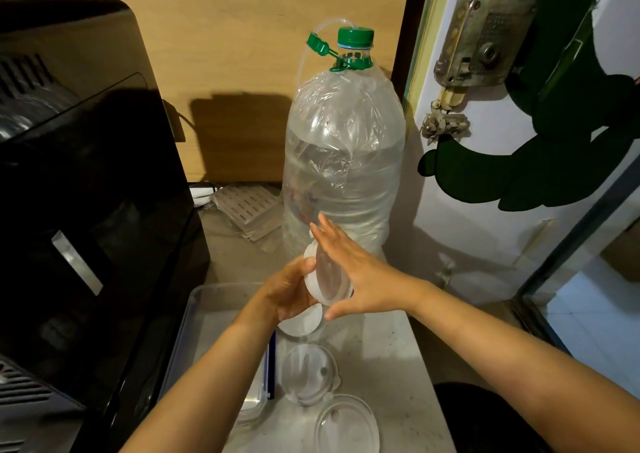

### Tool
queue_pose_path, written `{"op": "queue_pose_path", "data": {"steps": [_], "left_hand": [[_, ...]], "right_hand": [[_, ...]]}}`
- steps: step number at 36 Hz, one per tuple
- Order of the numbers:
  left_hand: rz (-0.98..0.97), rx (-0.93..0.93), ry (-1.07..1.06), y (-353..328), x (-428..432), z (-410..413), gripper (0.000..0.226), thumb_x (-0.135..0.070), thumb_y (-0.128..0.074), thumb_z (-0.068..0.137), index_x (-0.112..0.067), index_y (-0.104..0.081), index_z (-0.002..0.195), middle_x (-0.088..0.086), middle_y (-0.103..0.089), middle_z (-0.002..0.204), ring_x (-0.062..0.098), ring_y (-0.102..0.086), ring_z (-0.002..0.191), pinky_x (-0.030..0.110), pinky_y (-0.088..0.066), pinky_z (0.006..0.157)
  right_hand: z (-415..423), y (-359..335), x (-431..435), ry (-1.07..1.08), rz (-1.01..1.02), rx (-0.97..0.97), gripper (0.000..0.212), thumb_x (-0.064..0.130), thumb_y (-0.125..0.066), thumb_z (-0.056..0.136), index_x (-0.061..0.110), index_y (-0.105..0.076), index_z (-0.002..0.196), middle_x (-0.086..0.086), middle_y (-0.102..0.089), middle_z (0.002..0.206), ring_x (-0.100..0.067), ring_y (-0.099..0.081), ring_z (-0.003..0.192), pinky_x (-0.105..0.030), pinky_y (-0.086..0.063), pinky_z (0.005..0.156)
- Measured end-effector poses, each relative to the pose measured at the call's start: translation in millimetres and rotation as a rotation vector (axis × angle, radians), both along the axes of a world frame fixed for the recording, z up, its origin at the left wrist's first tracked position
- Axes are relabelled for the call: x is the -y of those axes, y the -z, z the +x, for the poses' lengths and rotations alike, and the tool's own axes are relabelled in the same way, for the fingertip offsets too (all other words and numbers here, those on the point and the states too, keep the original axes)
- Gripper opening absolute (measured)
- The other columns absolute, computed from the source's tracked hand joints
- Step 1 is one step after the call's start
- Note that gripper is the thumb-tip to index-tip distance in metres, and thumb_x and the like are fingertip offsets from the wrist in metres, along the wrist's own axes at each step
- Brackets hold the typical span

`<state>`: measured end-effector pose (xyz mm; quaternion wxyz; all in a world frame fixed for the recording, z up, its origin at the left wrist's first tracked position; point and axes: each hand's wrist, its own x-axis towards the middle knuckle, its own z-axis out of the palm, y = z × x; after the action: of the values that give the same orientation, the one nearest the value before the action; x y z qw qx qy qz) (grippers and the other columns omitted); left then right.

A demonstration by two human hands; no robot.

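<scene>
Water bottle [343,147] behind hands [322,286], tray [207,300] left

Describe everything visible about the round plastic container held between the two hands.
The round plastic container is translucent white and shallow, with a whiter rim. It stands on edge, tilted, held above the counter, before the large water bottle. The left hand grips its rim with curled fingers; the right hand lies flat against its other face, fingers straight. Its contents cannot be told.
</scene>
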<state>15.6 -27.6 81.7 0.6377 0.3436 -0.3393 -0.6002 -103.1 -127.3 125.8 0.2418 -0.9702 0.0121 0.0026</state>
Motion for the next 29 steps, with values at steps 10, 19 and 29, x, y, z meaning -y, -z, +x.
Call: {"op": "queue_pose_path", "data": {"steps": [10, 19, 29], "left_hand": [[-0.013, 0.015, -0.042, 3.2, -2.9, 0.0, 0.078, -0.044, -0.085, 0.049, -0.014, -0.052, 0.113, 0.005, -0.073, 0.096, 0.020, -0.068, 0.091, 0.032, -0.057, 0.071], [-0.010, -0.010, -0.161, 12.1, -18.9, 5.6, 0.066, -0.046, -0.085, 0.046, -0.023, -0.067, 0.105, 0.003, -0.072, 0.099, 0.019, -0.066, 0.094, 0.033, -0.055, 0.080], [0.097, -0.152, -0.425, 11.5, -61.0, 27.7, 0.099, -0.046, -0.090, 0.020, -0.017, -0.053, 0.108, 0.009, -0.063, 0.100, 0.019, -0.070, 0.084, 0.030, -0.058, 0.071]], "right_hand": [[4.9, 1.4, -1.1, -0.055, -0.029, -0.056, 0.116, 0.035, -0.074, 0.075, 0.043, 0.030, 0.126, 0.019, 0.042, 0.136, -0.004, 0.042, 0.128, -0.025, 0.008, 0.110], [13.2, 4.4, -4.9, -0.084, -0.074, -0.013, 0.116, 0.041, -0.074, 0.073, 0.045, 0.029, 0.126, 0.016, 0.038, 0.140, -0.004, 0.032, 0.134, -0.025, 0.011, 0.111], [33.9, 44.5, 4.4, 0.185, 0.169, -0.130, 0.116, 0.044, -0.073, 0.074, 0.031, 0.019, 0.144, 0.000, 0.021, 0.157, -0.017, 0.016, 0.146, -0.035, 0.000, 0.119]]}}
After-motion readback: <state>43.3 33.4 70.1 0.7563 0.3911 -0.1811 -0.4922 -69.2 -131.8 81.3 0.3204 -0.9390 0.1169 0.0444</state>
